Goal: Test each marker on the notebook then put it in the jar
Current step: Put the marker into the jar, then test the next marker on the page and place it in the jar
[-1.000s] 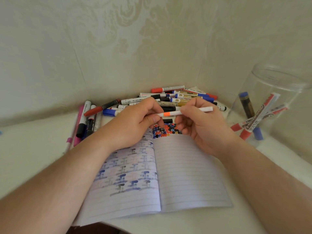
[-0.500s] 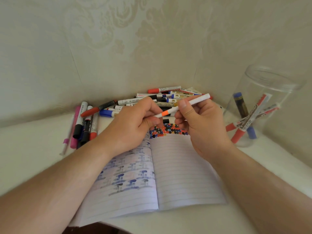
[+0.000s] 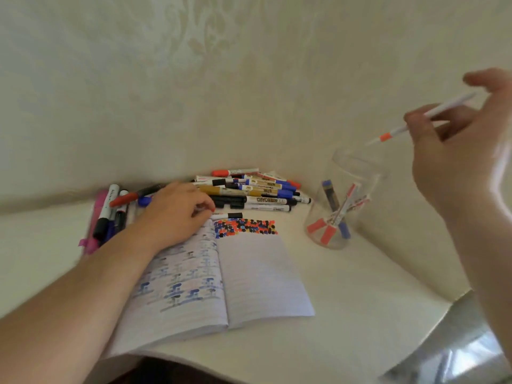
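My right hand (image 3: 460, 162) pinches a thin white marker with an orange band (image 3: 399, 131), held in the air above and to the right of the clear jar (image 3: 357, 167), tip pointing down-left toward the rim. The jar holds several red and blue markers. My left hand (image 3: 177, 214) rests on the top of the open lined notebook (image 3: 260, 278), fingers curled at a black-and-white marker (image 3: 230, 216) lying along the notebook's top edge. Rows of orange, blue and black test dots fill the top of the right page.
A pile of markers (image 3: 257, 189) lies against the wall behind the notebook. More markers, pink and black among them (image 3: 104, 217), lie to the left. The white table's corner and a grey surface (image 3: 457, 350) show at lower right.
My right hand has carried the orange-banded marker up and to the right, over the jar. My left hand let go of it and dropped to the notebook's top edge.
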The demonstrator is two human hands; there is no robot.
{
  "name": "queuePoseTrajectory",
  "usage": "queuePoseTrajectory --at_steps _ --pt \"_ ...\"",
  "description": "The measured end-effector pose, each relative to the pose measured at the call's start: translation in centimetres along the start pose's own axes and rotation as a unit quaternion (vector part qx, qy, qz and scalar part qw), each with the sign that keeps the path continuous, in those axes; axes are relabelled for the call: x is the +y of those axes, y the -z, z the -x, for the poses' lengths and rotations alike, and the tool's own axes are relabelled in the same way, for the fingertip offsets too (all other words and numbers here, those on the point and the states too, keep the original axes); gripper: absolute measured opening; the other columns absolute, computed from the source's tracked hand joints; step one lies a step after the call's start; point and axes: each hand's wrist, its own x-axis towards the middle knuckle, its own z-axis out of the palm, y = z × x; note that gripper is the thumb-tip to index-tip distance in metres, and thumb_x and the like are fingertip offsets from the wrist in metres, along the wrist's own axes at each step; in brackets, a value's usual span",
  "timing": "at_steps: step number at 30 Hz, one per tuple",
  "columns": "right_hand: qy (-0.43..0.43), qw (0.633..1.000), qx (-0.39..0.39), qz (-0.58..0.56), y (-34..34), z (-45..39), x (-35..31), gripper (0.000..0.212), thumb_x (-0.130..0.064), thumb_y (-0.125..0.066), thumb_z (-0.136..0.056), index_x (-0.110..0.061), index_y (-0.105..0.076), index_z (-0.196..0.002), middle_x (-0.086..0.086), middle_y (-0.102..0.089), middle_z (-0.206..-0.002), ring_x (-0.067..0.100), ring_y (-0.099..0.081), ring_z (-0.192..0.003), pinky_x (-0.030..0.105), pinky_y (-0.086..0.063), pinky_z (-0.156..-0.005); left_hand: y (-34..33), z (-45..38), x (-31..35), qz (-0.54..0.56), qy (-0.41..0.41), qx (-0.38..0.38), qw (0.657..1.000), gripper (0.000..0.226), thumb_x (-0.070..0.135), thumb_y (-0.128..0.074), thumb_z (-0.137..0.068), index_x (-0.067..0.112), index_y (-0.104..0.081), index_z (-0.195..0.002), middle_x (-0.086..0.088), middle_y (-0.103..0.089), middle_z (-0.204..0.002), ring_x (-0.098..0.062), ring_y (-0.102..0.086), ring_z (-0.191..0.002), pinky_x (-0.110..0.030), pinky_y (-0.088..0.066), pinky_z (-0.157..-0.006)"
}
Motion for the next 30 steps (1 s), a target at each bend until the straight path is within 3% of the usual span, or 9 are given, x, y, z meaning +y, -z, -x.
queuePoseTrajectory --at_steps 4,10,13,16,20,22,26,27,30 --pt "0.015 0.987 -0.109 0.119 0.5 1.5 1.8 0.035 -0.027 -0.061 -0.101 -0.042 -0.048 -0.130 -0.011 -0.070 -0.099 0.004 -0.062 -0.067 0.033 -0.046 -0.073 -0.1 0.1 0.6 -0.039 0.004 0.001 0.999 0.021 0.047 -0.063 -0.097 0.042 -0.076 -0.113 0.010 -0.066 -0.105 -0.020 -0.056 -0.107 -0.041 -0.045 -0.093" --pt "-0.039 0.978 -0.161 0.124 -0.4 2.1 3.6 0.028 -0.030 -0.058 -0.102 -0.044 -0.055 -0.126 -0.013 -0.074 -0.094 0.021 -0.066 -0.084 0.032 -0.044 -0.076 -0.4 0.0 1.7 -0.085 0.020 -0.007 0.996 0.028 0.049 -0.056 -0.100 0.038 -0.075 -0.118 0.007 -0.066 -0.112 -0.021 -0.056 -0.111 -0.041 -0.042 -0.090" --pt "-0.006 0.964 -0.195 0.180 -0.6 2.0 3.8 0.019 -0.033 -0.052 -0.105 -0.031 -0.070 -0.113 -0.008 -0.072 -0.089 0.024 -0.066 -0.092 0.032 -0.047 -0.079 -0.6 0.1 1.8 -0.099 0.023 0.019 0.995 0.024 0.046 -0.061 -0.098 0.034 -0.078 -0.111 0.004 -0.067 -0.108 -0.024 -0.057 -0.107 -0.042 -0.042 -0.087" --pt "0.010 0.958 -0.210 0.198 -0.8 1.9 3.8 0.038 -0.043 -0.047 -0.105 -0.016 -0.072 -0.099 0.003 -0.073 -0.089 0.029 -0.065 -0.089 0.040 -0.054 -0.078 -0.8 0.3 1.5 -0.097 0.020 0.054 0.994 0.018 0.040 -0.067 -0.095 0.029 -0.078 -0.104 0.003 -0.065 -0.103 -0.025 -0.056 -0.105 -0.044 -0.042 -0.087" --pt "0.050 0.975 -0.130 0.173 -0.9 2.3 2.5 0.020 -0.029 -0.057 -0.100 -0.027 -0.073 -0.113 -0.009 -0.062 -0.106 0.008 -0.057 -0.075 0.031 -0.043 -0.074 -0.8 0.2 1.5 -0.077 0.005 0.076 0.994 0.018 0.040 -0.059 -0.099 0.028 -0.071 -0.105 0.005 -0.063 -0.101 -0.022 -0.054 -0.100 -0.040 -0.039 -0.084" --pt "0.091 0.982 -0.114 0.124 -1.7 3.2 0.9 0.021 -0.021 -0.060 -0.097 -0.026 -0.073 -0.112 -0.012 -0.058 -0.099 0.003 -0.054 -0.071 0.029 -0.044 -0.070 -0.5 0.1 2.1 -0.042 0.001 0.060 0.997 0.015 0.040 -0.052 -0.103 0.031 -0.063 -0.108 0.011 -0.061 -0.096 -0.017 -0.055 -0.095 -0.037 -0.037 -0.082" --pt "0.163 0.965 -0.197 0.062 -6.4 7.0 -1.9 0.018 -0.019 -0.065 -0.095 -0.021 -0.078 -0.108 -0.015 -0.051 -0.081 0.005 -0.047 -0.067 0.009 -0.036 -0.064 0.0 0.3 2.8 0.054 -0.025 -0.006 0.998 0.006 0.041 -0.053 -0.103 0.040 -0.057 -0.108 0.018 -0.065 -0.099 -0.008 -0.060 -0.091 -0.034 -0.048 -0.078" --pt "0.177 0.955 -0.228 0.068 -7.9 8.1 -2.2 0.019 -0.022 -0.066 -0.096 -0.022 -0.079 -0.110 -0.010 -0.055 -0.082 0.006 -0.048 -0.069 0.010 -0.039 -0.065 0.2 0.4 2.9 0.063 -0.039 -0.011 0.997 0.007 0.043 -0.058 -0.101 0.042 -0.058 -0.107 0.020 -0.065 -0.101 -0.006 -0.059 -0.092 -0.032 -0.047 -0.077" --pt "0.227 0.913 -0.315 0.123 -12.2 11.4 -2.1 0.031 -0.037 -0.065 -0.098 -0.025 -0.072 -0.126 0.000 -0.072 -0.109 0.023 -0.064 -0.103 0.035 -0.054 -0.081 0.9 0.2 3.0 0.073 -0.063 0.005 0.995 0.017 0.050 -0.071 -0.090 0.040 -0.066 -0.104 0.020 -0.069 -0.097 -0.003 -0.060 -0.089 -0.033 -0.046 -0.073"
